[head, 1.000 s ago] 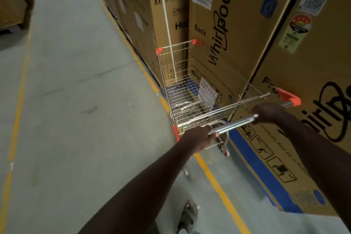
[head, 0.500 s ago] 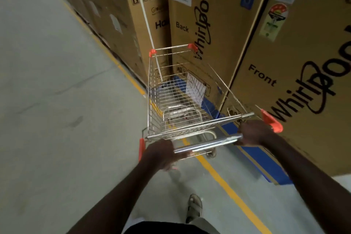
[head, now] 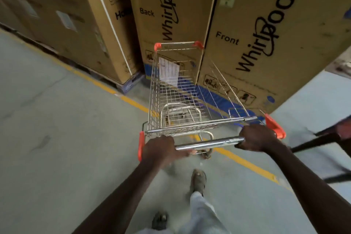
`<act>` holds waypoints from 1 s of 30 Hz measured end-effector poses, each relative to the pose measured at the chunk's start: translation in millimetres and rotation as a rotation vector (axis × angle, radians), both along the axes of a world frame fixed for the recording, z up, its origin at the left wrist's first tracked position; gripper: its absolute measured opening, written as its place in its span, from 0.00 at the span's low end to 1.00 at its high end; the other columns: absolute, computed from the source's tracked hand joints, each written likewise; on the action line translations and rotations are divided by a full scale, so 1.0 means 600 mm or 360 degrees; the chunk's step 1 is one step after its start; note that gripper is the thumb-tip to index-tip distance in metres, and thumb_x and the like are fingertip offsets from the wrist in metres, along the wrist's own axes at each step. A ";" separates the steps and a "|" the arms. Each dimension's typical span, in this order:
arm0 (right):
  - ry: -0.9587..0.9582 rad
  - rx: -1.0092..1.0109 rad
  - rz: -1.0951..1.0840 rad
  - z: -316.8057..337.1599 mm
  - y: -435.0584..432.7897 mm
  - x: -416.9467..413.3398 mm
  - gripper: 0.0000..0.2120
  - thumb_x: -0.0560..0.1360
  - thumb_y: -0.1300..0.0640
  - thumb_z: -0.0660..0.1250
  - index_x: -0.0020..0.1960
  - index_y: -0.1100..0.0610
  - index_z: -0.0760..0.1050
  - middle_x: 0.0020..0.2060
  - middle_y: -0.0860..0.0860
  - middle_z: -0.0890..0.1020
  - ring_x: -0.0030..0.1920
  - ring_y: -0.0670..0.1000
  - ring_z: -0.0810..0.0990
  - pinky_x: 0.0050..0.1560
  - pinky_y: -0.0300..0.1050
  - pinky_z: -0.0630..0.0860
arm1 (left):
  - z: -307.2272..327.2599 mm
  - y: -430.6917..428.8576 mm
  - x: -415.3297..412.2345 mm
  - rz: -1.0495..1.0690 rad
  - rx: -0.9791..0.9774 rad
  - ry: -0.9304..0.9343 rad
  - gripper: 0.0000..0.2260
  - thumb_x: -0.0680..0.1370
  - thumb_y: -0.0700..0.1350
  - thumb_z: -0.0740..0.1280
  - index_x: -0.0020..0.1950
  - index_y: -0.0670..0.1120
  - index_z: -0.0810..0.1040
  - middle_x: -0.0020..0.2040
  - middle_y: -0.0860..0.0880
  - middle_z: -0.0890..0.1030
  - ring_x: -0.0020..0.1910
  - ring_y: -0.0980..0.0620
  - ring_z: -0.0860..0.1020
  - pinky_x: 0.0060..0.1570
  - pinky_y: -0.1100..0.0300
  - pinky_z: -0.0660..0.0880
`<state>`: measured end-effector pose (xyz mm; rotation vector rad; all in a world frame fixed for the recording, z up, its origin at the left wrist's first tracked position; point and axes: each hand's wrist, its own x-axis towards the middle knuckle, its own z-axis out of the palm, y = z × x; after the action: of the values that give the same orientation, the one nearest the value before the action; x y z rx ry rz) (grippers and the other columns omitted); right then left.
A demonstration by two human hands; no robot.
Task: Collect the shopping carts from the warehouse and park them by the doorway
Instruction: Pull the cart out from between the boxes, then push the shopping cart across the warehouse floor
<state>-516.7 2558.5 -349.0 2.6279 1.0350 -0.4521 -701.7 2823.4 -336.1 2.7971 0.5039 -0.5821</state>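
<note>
Both hands, the left hand [head: 161, 150] and the right hand [head: 256, 138], are wrapped round the chrome handle bar [head: 209, 143] of a wire shopping cart [head: 199, 122] in a warehouse aisle.
The cart stands on a grey concrete floor [head: 57, 138] across a yellow floor line [head: 133, 100], its far end near tall cardboard cartons [head: 266, 34] printed "Whirlpool". More brown cartons [head: 76, 24] run off to the far left. A white paper sheet [head: 169, 71] hangs at the basket's far end. A sandalled foot [head: 198, 180] shows near the handle. The carton tops are cut off, the cart's wheels are largely hidden, and a dark blurred shape [head: 322, 140] at the right edge cannot be made out.
</note>
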 end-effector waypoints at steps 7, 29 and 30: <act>-0.0056 0.0047 -0.0432 -0.023 -0.163 -0.186 0.30 0.62 0.28 0.53 0.44 0.51 0.78 0.44 0.50 0.84 0.48 0.54 0.82 0.40 0.42 0.70 | 0.002 -0.101 -0.087 -0.0376 0.0015 0.0021 0.41 0.64 0.82 0.54 0.55 0.49 0.79 0.55 0.48 0.82 0.54 0.46 0.81 0.56 0.53 0.73; -0.0384 0.0027 -0.1401 -0.023 -0.455 -0.613 0.26 0.71 0.31 0.58 0.48 0.53 0.79 0.43 0.51 0.84 0.45 0.55 0.83 0.38 0.44 0.72 | -0.010 -0.420 -0.103 -0.1414 0.0309 -0.0156 0.45 0.56 0.87 0.41 0.34 0.50 0.76 0.35 0.56 0.77 0.41 0.51 0.78 0.73 0.40 0.50; -0.0382 0.0027 -0.1461 -0.020 -0.465 -0.622 0.26 0.71 0.32 0.58 0.48 0.53 0.79 0.43 0.51 0.84 0.45 0.55 0.83 0.38 0.44 0.72 | -0.011 -0.437 -0.096 -0.1461 0.0295 -0.0163 0.45 0.56 0.87 0.41 0.34 0.50 0.76 0.35 0.56 0.77 0.38 0.52 0.76 0.73 0.40 0.51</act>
<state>-890.2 2279.5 -360.7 2.9349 -0.2923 -0.2773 -759.6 2561.0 -342.4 3.0993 -0.8411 -0.5477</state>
